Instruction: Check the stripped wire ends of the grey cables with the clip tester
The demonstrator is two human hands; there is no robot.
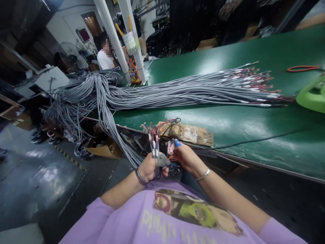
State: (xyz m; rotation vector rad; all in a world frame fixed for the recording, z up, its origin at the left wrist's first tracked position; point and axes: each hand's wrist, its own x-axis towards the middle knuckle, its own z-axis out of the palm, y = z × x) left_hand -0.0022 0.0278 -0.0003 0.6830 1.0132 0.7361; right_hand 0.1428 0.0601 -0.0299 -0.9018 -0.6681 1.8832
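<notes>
My left hand (151, 166) is wrapped round a bundle of grey cables (156, 149), its thumb in a grey cover lying across them. White sleeves and stripped coloured wires (152, 130) stick up above that fist. Close by on the right, my right hand (187, 156) has its fingers bent together, with blue and pink wraps on the fingertips. Orange-red wires (173, 158) fan out just under those fingertips; what is pinched there is hidden. From the bench, a long strand of grey cables (119, 142) hangs down toward my left hand.
On the green bench (243, 128) lies a long bundle of grey cables (177, 91) with stripped ends. A taped cardboard piece (188, 133) sits at the near edge. Orange-handled tool (302, 68) and green object (313, 96) are at right. A person (105, 57) is behind the white posts (134, 44).
</notes>
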